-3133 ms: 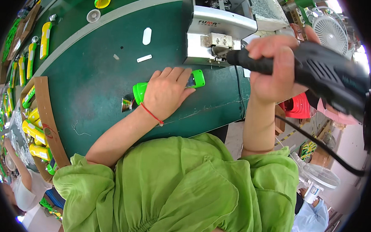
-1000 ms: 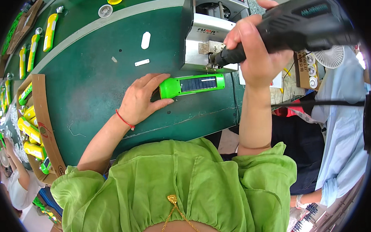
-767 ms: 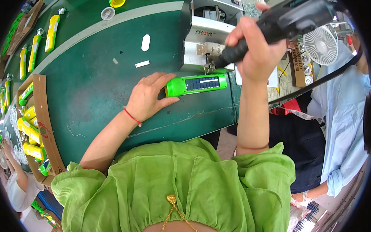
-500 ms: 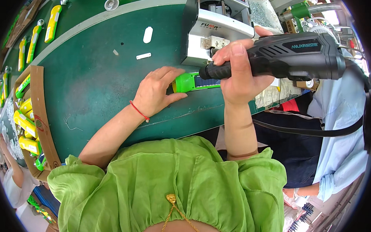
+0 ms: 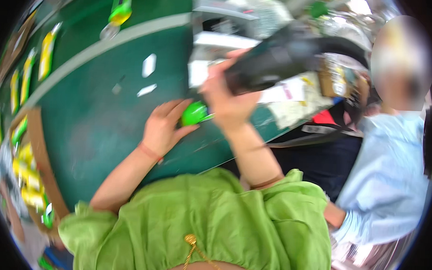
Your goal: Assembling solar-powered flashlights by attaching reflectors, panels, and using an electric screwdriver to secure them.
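On the surface, the left hand loosely grips the green flashlight, the right hand clutches the black power driver; work seems unfinished, what is done hidden

The loose blouse is green, its sleeves full — a thin red bracelet rings the left wrist — a gold chain carries a pendant.
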The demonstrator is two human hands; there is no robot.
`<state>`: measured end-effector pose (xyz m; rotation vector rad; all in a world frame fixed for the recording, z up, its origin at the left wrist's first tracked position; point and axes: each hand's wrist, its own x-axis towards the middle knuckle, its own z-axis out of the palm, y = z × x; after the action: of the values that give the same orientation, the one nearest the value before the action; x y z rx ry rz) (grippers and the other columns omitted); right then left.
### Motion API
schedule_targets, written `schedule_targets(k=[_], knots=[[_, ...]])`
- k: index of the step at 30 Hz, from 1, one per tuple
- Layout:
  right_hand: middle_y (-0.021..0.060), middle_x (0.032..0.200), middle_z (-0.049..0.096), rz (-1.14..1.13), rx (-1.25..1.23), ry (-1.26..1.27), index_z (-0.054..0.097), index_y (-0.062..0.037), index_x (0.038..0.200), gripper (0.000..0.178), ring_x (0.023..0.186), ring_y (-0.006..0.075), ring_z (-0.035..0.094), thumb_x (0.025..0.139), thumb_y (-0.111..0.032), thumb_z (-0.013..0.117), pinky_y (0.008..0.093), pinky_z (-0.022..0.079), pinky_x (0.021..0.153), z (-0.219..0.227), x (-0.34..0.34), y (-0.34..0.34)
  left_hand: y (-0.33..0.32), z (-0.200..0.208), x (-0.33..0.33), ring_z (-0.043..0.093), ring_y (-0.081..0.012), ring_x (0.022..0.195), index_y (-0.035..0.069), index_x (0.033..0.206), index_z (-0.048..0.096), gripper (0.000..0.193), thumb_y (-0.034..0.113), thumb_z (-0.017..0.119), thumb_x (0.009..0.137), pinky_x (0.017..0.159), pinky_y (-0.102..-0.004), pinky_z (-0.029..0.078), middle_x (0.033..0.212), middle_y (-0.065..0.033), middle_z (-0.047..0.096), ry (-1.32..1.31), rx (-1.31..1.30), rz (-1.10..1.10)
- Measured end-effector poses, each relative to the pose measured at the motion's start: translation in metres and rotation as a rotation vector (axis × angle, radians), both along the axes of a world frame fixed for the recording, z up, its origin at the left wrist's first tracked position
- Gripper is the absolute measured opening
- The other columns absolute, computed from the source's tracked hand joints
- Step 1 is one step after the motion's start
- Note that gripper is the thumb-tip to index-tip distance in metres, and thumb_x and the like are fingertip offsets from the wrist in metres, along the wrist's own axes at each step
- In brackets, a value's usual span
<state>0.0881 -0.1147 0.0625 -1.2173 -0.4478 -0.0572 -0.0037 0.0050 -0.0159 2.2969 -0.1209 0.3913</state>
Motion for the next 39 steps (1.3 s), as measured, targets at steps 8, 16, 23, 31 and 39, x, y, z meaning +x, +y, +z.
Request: schedule_targets(k=[8,16,23,31,39], knots=[[0.0049,0.076,0.057,0.066,-0.164,-0.042,0.049,-0.0031,0.114,0.045,0.065,0.0095,0.056,0.075,-0.007,0.072,0.0254,0.046,0.059,-0.008,0.007,-0.001,0.000,-0.003,-0.007,0.063,-0.0370,0.099,-0.002,0.115,0.062,0.057,0.020,0.084,0.067,0.084,-0.0417,0.052,0.114,-0.0199,0.063,-0.017,-0.021,-0.007],[0.0074,0.089,0.057,-0.087,-0.310,-0.127,0.043,-0.0037,0.126,0.059,0.076,0.0126,0.056,0.076,-0.010,0.074,0.0279,0.046,0.066,0.005,-0.006,0.001,0.002,0.012,-0.003,0.063,-0.0383,0.101,-0.005,0.115,0.060,0.058,0.017,0.083,0.066,0.086,-0.0412,0.050,0.114,-0.0219,0.063,0.135,-0.170,-0.047],[0.0035,0.098,0.058,0.175,-0.223,0.098,0.040,-0.0051,0.133,0.066,0.082,0.0081,0.056,0.077,-0.008,0.075,0.0239,0.048,0.071,0.006,0.001,-0.006,0.004,-0.001,-0.008,0.065,-0.0344,0.093,-0.002,0.116,0.062,0.058,0.019,0.084,0.067,0.079,-0.0395,0.053,0.114,-0.0177,0.063,-0.013,-0.047,-0.041],[0.0052,0.095,0.059,-0.080,-0.274,0.103,0.048,-0.0058,0.112,0.045,0.081,0.0118,0.059,0.076,-0.009,0.074,0.0279,0.049,0.064,-0.035,0.013,-0.005,-0.004,0.010,0.008,0.064,-0.0337,0.101,0.002,0.120,0.061,0.058,0.027,0.081,0.072,0.084,-0.0397,0.053,0.117,-0.0162,0.063,0.067,-0.074,-0.046],[0.0066,0.075,0.063,0.022,-0.120,-0.199,0.045,0.0019,0.116,0.041,0.061,0.0106,0.060,0.080,0.011,0.063,0.0230,0.048,0.056,-0.003,0.013,0.003,0.004,0.006,0.007,0.064,-0.0344,0.098,0.004,0.120,0.061,0.057,0.027,0.081,0.071,0.084,-0.0391,0.053,0.117,-0.0134,0.063,0.079,-0.110,-0.032]])
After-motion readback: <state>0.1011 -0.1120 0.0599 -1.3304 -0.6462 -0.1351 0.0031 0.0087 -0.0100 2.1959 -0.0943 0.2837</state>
